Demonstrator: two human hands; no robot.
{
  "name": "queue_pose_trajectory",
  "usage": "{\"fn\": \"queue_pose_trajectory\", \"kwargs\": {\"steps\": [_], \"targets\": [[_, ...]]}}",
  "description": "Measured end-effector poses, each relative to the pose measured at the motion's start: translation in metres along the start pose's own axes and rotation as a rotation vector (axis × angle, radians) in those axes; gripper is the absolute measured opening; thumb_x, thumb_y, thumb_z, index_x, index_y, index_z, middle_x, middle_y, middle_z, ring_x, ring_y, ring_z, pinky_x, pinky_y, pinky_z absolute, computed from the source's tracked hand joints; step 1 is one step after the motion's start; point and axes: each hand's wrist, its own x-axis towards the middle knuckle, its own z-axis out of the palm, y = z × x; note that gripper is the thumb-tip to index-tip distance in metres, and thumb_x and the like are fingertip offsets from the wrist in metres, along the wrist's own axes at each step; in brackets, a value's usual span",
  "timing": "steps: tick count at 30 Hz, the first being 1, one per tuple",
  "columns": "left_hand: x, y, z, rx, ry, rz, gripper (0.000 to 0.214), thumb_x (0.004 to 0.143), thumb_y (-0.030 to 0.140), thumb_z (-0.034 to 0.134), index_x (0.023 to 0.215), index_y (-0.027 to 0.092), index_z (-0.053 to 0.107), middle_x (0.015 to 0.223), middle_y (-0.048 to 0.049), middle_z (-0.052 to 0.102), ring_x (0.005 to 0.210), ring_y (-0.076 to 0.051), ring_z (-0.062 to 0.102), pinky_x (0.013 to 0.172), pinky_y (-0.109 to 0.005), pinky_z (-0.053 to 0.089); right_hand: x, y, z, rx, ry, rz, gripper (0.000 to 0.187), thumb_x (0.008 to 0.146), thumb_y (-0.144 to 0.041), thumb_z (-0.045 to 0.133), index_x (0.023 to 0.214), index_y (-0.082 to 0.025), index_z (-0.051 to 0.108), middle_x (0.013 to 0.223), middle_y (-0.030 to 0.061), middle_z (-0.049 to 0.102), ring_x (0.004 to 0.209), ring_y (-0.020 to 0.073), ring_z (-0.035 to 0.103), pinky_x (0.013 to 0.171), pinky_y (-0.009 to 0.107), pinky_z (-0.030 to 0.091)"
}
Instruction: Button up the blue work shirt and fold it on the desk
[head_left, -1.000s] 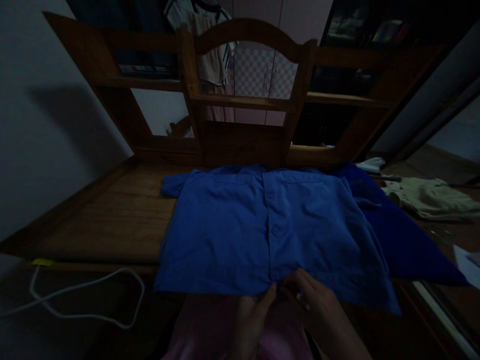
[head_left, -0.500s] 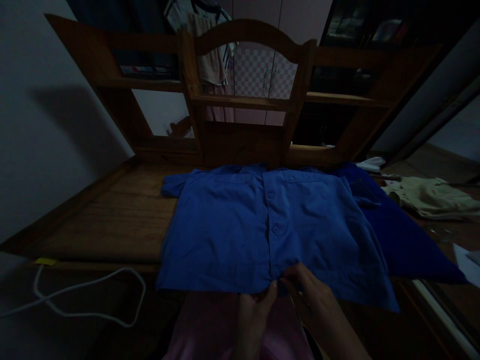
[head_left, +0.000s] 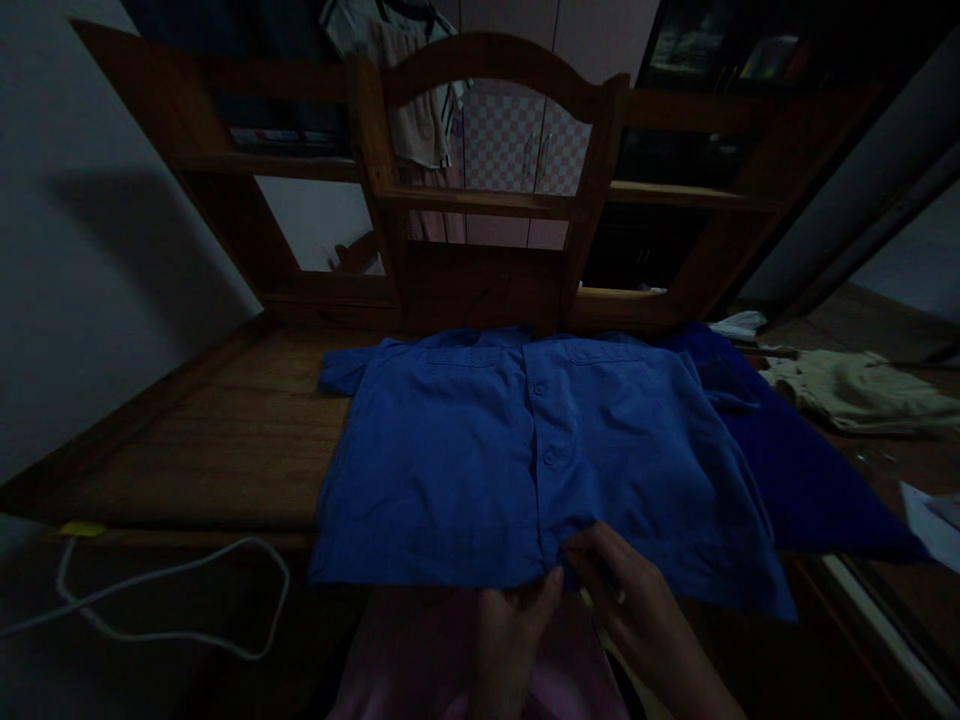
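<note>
A blue button-up shirt (head_left: 450, 460) lies spread front side up on the wooden desk, its lower hem hanging over the near edge. Two buttons show on its front placket. At the hem, my left hand (head_left: 514, 620) pinches the bottom of the placket, thumb on top and fingers underneath. Right beside it my right hand (head_left: 619, 580) grips the same placket from the other side, finger and thumb closed on the cloth. Whatever lies between the fingertips is too dark and small to make out.
A wooden shelf frame (head_left: 480, 205) rises behind the desk (head_left: 240, 430). Darker blue cloth (head_left: 810, 480) lies under the shirt's right side. Beige clothing (head_left: 862, 385) is further right. A white cable (head_left: 172, 635) loops at the lower left, near the wall.
Both hands stay at the hem with only slight finger movement; the left thumb has shifted a little to the right. The shirt lies almost the same, and the view has moved slightly.
</note>
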Motion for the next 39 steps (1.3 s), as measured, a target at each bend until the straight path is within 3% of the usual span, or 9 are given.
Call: {"fn": "queue_pose_trajectory", "kwargs": {"steps": [4, 11, 17, 22, 25, 29, 33, 39], "targets": [[-0.003, 0.001, 0.004, -0.069, 0.021, 0.003, 0.054, 0.053, 0.028, 0.082, 0.102, 0.012, 0.067, 0.104, -0.0136, 0.069, 0.102, -0.028, 0.063, 0.093, -0.039, 0.048, 0.000, -0.003, -0.003, 0.039, -0.027, -0.008, 0.013, 0.093, -0.021, 0.044, 0.100, -0.022, 0.054, 0.095, 0.0046, 0.057, 0.085, 0.0160, 0.057, 0.072, 0.024, 0.046], [0.000, -0.012, -0.001, -0.071, 0.002, 0.011, 0.052, 0.056, 0.026, 0.080, 0.104, 0.013, 0.066, 0.103, -0.0120, 0.069, 0.099, -0.027, 0.064, 0.094, -0.039, 0.047, -0.001, 0.000, -0.005, 0.022, -0.050, 0.029, 0.017, 0.091, -0.020, 0.047, 0.107, -0.024, 0.053, 0.096, 0.0025, 0.056, 0.085, 0.0153, 0.055, 0.074, 0.025, 0.044], [-0.001, -0.009, 0.003, -0.110, 0.014, 0.047, 0.048, 0.057, 0.027, 0.079, 0.101, 0.013, 0.066, 0.097, -0.0117, 0.071, 0.093, -0.026, 0.066, 0.087, -0.036, 0.050, -0.001, -0.004, -0.007, 0.057, -0.046, 0.026, 0.018, 0.091, -0.022, 0.051, 0.106, -0.026, 0.060, 0.094, 0.0025, 0.055, 0.086, 0.0154, 0.055, 0.074, 0.024, 0.045], [-0.002, -0.005, 0.000, 0.024, -0.019, 0.096, 0.035, 0.060, 0.025, 0.076, 0.092, 0.012, 0.068, 0.094, -0.0112, 0.071, 0.091, -0.025, 0.066, 0.083, -0.034, 0.052, -0.003, -0.005, -0.001, 0.031, 0.046, -0.013, 0.014, 0.089, -0.023, 0.054, 0.098, -0.026, 0.065, 0.094, 0.0029, 0.057, 0.084, 0.0151, 0.057, 0.067, 0.022, 0.044], [-0.002, -0.004, -0.003, 0.108, -0.021, 0.068, 0.026, 0.062, 0.026, 0.075, 0.084, 0.011, 0.070, 0.091, -0.0120, 0.072, 0.089, -0.026, 0.067, 0.084, -0.035, 0.052, -0.002, -0.003, 0.002, 0.054, 0.091, 0.093, 0.009, 0.089, -0.028, 0.056, 0.088, -0.022, 0.063, 0.087, 0.0021, 0.060, 0.081, 0.0157, 0.058, 0.068, 0.023, 0.044], [0.000, -0.003, -0.003, 0.146, 0.033, -0.034, 0.028, 0.063, 0.027, 0.076, 0.083, 0.011, 0.069, 0.094, -0.0135, 0.071, 0.093, -0.028, 0.066, 0.087, -0.037, 0.051, 0.000, 0.003, 0.005, 0.130, 0.079, 0.254, 0.020, 0.088, -0.038, 0.056, 0.082, -0.019, 0.056, 0.077, 0.0001, 0.059, 0.072, 0.0143, 0.058, 0.064, 0.023, 0.043], [-0.002, 0.001, 0.002, 0.106, 0.009, -0.041, 0.033, 0.061, 0.027, 0.078, 0.089, 0.011, 0.070, 0.098, -0.0138, 0.071, 0.099, -0.027, 0.065, 0.093, -0.036, 0.049, 0.002, 0.010, 0.008, 0.222, 0.078, 0.311, 0.027, 0.088, -0.043, 0.054, 0.078, -0.018, 0.051, 0.068, -0.0022, 0.051, 0.063, 0.0120, 0.051, 0.056, 0.022, 0.038], [-0.005, 0.001, 0.008, -0.009, 0.047, -0.020, 0.046, 0.052, 0.023, 0.082, 0.094, 0.011, 0.069, 0.099, -0.0135, 0.071, 0.094, -0.028, 0.067, 0.086, -0.036, 0.053, 0.005, 0.017, 0.010, 0.283, 0.143, 0.328, 0.028, 0.086, -0.042, 0.058, 0.077, -0.017, 0.049, 0.068, -0.0033, 0.045, 0.062, 0.0102, 0.044, 0.054, 0.020, 0.034]]}}
